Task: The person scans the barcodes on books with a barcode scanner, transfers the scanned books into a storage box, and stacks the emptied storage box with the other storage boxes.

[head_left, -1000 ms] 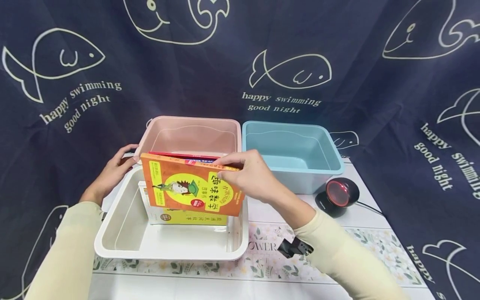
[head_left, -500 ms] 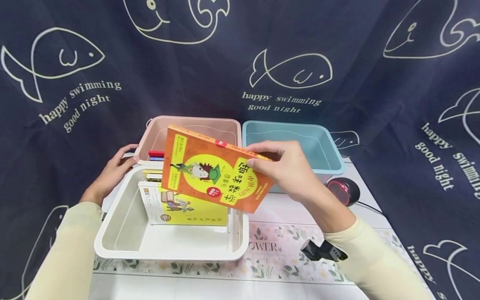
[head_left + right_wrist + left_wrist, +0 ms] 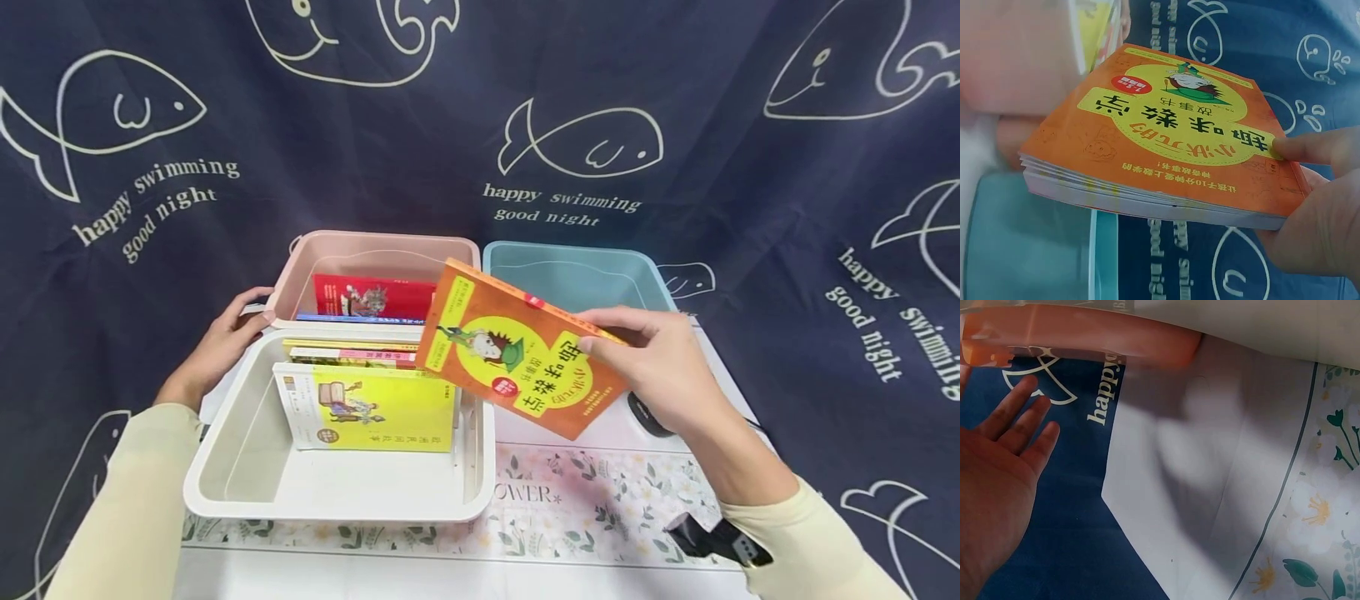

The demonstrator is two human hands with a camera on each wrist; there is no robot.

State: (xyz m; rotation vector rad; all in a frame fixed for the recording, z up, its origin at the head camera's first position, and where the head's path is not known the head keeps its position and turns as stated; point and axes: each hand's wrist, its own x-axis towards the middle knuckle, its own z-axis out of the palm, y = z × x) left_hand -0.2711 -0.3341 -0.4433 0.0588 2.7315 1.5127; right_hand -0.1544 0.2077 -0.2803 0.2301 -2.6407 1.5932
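Note:
An orange book point(image 3: 517, 350) with a yellow circle on its cover is pinched along its spine by my right hand point(image 3: 660, 358); it tilts above the gap right of the white bin point(image 3: 337, 508) and partly hides the blue bin. In the right wrist view the thumb lies on the cover of the orange book point(image 3: 1166, 131). My left hand point(image 3: 225, 342) touches the left rim of the pink bin point(image 3: 390, 246), fingers extended; the left wrist view shows the hand point(image 3: 1010, 444) with slightly spread fingers. A yellow book point(image 3: 375, 412) stands in the white bin, several others behind it.
The pink bin holds a red book point(image 3: 375, 296) and a blue-edged one. Right of it stands a blue bin point(image 3: 585, 258). A black round device point(image 3: 647, 415) is partly hidden behind the right hand. A dark curtain point(image 3: 420, 167) hangs behind the bins.
My right hand has carried the orange book from above the white bin to the right, uncovering the yellow book and the books in the pink bin. The left hand has hardly moved.

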